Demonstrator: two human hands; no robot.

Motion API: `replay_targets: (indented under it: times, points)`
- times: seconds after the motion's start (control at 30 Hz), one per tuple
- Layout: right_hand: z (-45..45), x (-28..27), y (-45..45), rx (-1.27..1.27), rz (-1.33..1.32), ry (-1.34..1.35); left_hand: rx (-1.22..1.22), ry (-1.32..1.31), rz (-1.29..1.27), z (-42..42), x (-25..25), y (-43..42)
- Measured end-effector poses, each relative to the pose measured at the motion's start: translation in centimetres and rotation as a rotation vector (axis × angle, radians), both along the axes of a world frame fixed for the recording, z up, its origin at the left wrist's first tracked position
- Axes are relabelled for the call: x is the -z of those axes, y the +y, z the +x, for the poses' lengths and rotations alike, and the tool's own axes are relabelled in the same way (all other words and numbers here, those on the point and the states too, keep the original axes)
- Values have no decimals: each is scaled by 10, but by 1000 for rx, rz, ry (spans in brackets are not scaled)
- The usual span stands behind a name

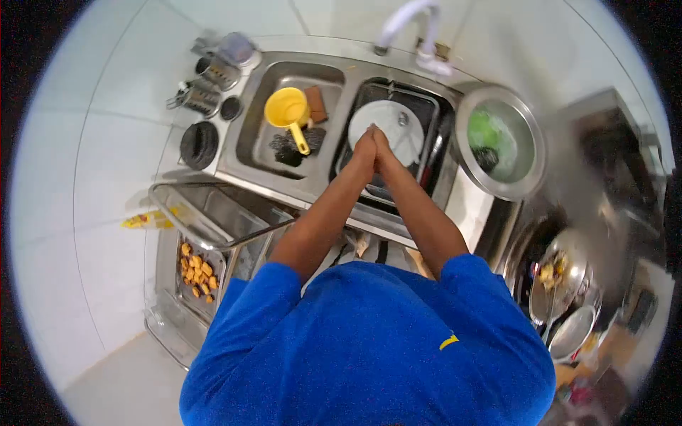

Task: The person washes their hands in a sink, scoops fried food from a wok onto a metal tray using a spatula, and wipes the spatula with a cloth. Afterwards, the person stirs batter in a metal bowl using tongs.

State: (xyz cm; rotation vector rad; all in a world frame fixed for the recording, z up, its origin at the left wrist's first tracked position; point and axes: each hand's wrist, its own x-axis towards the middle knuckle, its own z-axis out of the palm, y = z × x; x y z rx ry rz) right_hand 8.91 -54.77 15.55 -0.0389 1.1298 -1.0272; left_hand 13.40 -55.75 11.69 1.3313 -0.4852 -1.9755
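Observation:
Over the right sink basin, my left hand (364, 152) and my right hand (383, 148) are pressed together, with their fingers closed against each other. Whatever lies between the palms, if anything, is hidden. Beneath them a white plate (408, 145) rests inside a black tray (430, 106) in the basin. A small round metallic-looking thing (403, 118) is on the plate. Water appears to fall at the tray's far edge, below the white faucet (412, 14).
The left basin (249, 128) holds a yellow dipper (288, 106), a brown block (315, 104) and dark scrubbers. A steel bowl (536, 135) with a green item stands right of the sink. Left are steel utensil holders (202, 98) and a wire rack (227, 245); pans (561, 284) lie lower right.

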Motion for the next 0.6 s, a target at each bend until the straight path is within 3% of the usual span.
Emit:
replay_targets:
  times: [0.07, 0.1, 0.17, 0.27, 0.37, 0.43, 0.47, 0.6]
  points:
    - [-3, 81, 2, 108, -171, 23, 52, 46, -105, 6, -38, 22]
    - [12, 16, 13, 190, -244, 456, 5, 83, -206, 2, -40, 28]
    - [-20, 60, 23, 215, -280, 490, -80, 111, -349, 4, -33, 30]
    - [-57, 68, 40, 208, -313, 553, 67, -61, -508, -23, 28, 31]
    - [-86, 67, 52, 198, -334, 614, 176, -448, -788, -96, 101, 36]
    - [-93, 67, 59, 208, -329, 676, 61, 120, -252, -54, -10, 67]
    - [-94, 68, 68, 209, -320, 708, -139, 108, -376, -68, 7, 83]
    - [-79, 77, 108, 164, -309, 809, -211, -96, -587, -43, 13, 110]
